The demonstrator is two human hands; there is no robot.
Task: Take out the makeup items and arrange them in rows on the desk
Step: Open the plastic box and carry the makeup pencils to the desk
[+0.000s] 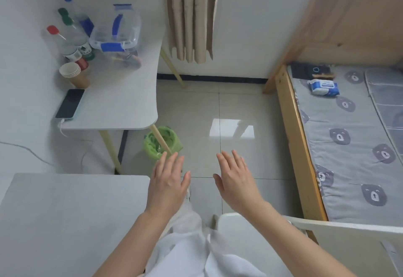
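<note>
Phone (70,103) and cups (73,74) on the far desk (122,102), bed (349,146) right

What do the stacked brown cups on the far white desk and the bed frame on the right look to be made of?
The stacked brown cups look like matte paper, with thin pale rolled rims. The bed frame looks like light, smooth-finished wood, probably pine: grain and a knot show on its tall end board.

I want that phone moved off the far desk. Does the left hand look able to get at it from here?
Probably not without leaning or stepping in: the left hand hovers open over the floor, and the phone lies at the far desk's wall side. Nothing blocks it.
</note>
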